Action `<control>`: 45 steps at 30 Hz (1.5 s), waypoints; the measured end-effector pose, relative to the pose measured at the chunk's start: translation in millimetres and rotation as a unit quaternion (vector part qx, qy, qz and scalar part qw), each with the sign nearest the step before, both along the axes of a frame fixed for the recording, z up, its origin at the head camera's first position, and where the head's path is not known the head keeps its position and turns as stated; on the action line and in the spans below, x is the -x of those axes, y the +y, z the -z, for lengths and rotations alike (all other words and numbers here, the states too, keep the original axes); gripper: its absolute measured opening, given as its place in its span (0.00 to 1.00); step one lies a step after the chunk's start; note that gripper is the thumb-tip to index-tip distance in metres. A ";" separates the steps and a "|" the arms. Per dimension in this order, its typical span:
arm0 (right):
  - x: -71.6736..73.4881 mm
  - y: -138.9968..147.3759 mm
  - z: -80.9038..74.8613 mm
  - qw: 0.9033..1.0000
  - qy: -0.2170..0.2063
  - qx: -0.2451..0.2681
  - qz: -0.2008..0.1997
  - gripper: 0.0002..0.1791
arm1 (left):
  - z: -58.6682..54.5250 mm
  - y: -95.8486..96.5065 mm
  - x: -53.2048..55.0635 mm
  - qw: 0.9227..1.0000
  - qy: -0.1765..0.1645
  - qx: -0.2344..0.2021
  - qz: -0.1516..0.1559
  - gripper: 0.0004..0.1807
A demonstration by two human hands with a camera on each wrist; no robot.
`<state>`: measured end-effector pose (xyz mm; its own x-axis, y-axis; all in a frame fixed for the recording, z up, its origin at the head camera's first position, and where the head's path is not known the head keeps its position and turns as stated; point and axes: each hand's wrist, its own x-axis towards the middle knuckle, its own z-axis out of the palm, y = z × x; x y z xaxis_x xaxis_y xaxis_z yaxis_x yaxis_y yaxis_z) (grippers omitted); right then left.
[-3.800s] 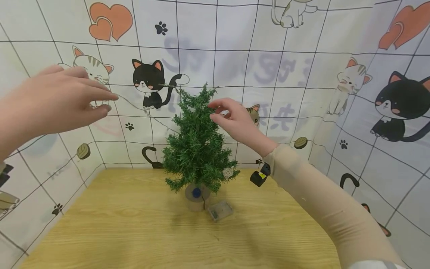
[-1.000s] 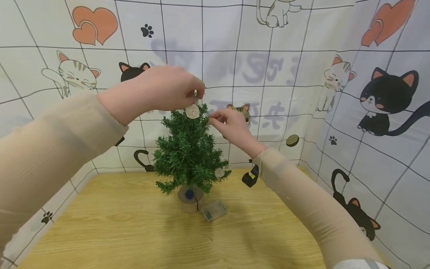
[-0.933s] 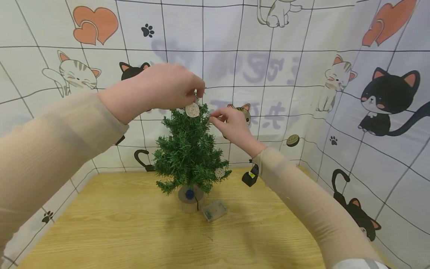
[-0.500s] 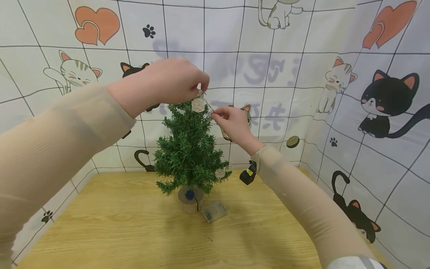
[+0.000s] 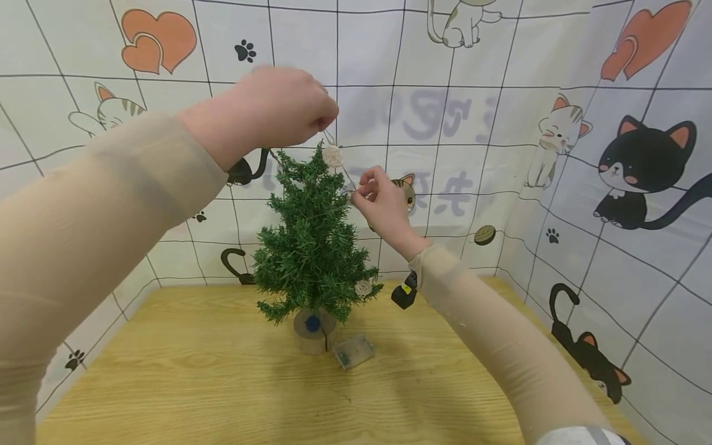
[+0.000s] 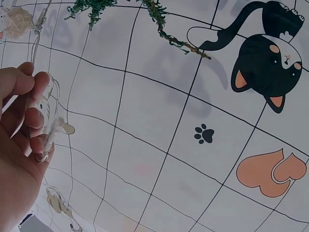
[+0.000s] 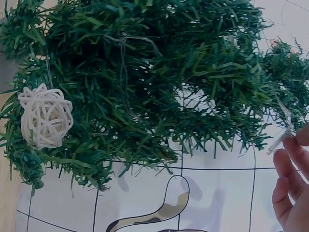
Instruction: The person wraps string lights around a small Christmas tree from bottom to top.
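Observation:
A small green artificial Christmas tree stands upright on a round wooden base. Above its top, my left hand pinches the thin wire of a string of lights; in the left wrist view more loops of wire pass through the curled fingers. A pale woven ball hangs on this wire beside the treetop. At the tree's upper right, my right hand pinches a lower stretch of the wire between thumb and forefinger. Another woven ball hangs on a low right branch.
A flat, clear box, perhaps a battery case, lies on the wooden table in front of the base. Behind and on both sides hangs a white gridded cloth with printed cats. A black device sits under the right wrist.
My left hand came from the far left to the treetop, then rose, lifting the wire and woven ball. My right hand stays at the tree's upper right, barely shifting.

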<state>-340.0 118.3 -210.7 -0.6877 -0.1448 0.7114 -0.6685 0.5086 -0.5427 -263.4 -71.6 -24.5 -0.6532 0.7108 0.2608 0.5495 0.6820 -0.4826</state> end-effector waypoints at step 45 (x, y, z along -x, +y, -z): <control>14.0 -24.6 -4.1 0.959 -0.247 0.084 -0.112 0.26 | 1.4 -63.1 85.2 0.960 -0.198 -0.064 -0.189 0.10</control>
<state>-353.9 93.7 -206.5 -0.9116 -0.2408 0.3330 -0.3912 0.2601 -0.8828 -348.6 -134.7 -25.9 -0.9240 0.3823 0.0079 0.3742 0.9083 -0.1869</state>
